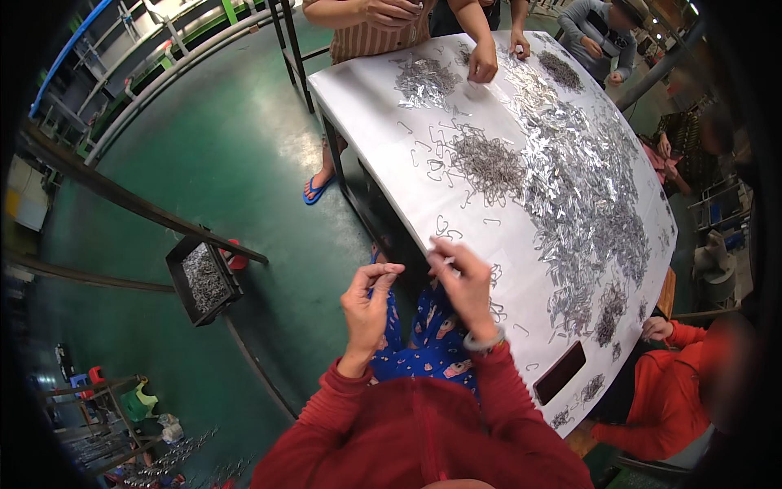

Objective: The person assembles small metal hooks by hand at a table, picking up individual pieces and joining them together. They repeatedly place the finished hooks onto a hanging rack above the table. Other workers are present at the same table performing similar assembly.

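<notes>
Left hand (365, 306) sits just off the near edge of the white table (366, 91), thumb and fingertips drawn together; from my remote seat I cannot tell whether they pinch anything. Right hand (466, 281) is slightly blurred at that same table edge, fingers curled, and I cannot tell if it grips something either. Closest to it, I see a few loose hooks (445, 229) of bent wire on the table; a bigger heap of hooks (489, 165) lies farther across the table, touching a wide spread of shiny metal strips (586, 179). At the table's far end, a co-worker's hand (483, 65) reaches down. Left of the table, I see a black crate (221, 309) holding small metal pieces (205, 279).
</notes>
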`<action>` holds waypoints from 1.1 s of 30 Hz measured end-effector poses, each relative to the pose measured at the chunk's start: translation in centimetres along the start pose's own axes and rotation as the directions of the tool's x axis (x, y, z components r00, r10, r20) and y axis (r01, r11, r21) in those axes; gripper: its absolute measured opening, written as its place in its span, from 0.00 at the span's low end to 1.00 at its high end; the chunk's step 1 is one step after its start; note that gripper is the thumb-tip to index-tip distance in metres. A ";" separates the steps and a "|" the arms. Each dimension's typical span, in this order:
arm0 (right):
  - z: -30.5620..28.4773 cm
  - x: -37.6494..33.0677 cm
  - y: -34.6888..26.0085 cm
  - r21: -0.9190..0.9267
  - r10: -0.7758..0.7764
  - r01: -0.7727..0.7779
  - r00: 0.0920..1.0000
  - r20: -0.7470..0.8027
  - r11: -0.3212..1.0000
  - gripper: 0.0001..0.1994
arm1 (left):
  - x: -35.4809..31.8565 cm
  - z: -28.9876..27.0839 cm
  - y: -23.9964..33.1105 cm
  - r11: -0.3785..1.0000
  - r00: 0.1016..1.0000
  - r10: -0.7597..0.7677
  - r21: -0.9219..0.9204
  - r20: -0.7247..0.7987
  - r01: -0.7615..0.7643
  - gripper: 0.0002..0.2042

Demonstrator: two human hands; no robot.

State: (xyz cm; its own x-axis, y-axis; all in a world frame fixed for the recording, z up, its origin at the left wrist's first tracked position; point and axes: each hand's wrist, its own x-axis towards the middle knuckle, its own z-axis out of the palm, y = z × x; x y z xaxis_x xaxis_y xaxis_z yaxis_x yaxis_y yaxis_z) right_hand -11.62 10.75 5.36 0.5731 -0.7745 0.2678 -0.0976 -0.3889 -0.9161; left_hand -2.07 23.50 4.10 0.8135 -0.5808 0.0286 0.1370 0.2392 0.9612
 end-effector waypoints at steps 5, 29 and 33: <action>-1.0 12.5 6.4 -0.448 -0.133 0.208 0.972 0.194 0.869 0.20 | 2.3 -1.6 -0.5 0.989 1.000 -0.008 0.146 -0.008 0.009 0.04; -14.3 6.2 4.1 -0.389 0.052 0.076 0.950 0.309 0.918 0.21 | -0.1 -2.2 2.0 0.930 0.970 0.234 0.275 0.073 -0.245 0.03; -8.1 4.3 9.3 -0.238 -0.002 0.067 0.964 0.265 0.969 0.21 | -1.4 -1.8 2.6 0.889 0.956 0.270 0.350 0.119 -0.294 0.04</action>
State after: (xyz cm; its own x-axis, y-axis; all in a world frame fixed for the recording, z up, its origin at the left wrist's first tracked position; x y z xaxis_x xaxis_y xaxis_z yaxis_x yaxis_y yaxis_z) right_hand -16.67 -0.27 0.42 0.7685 -0.6139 0.1804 -0.2496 -0.5472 -0.7989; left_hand -1.80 26.35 6.08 0.7474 -0.5827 0.3191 -0.3152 0.1118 0.9424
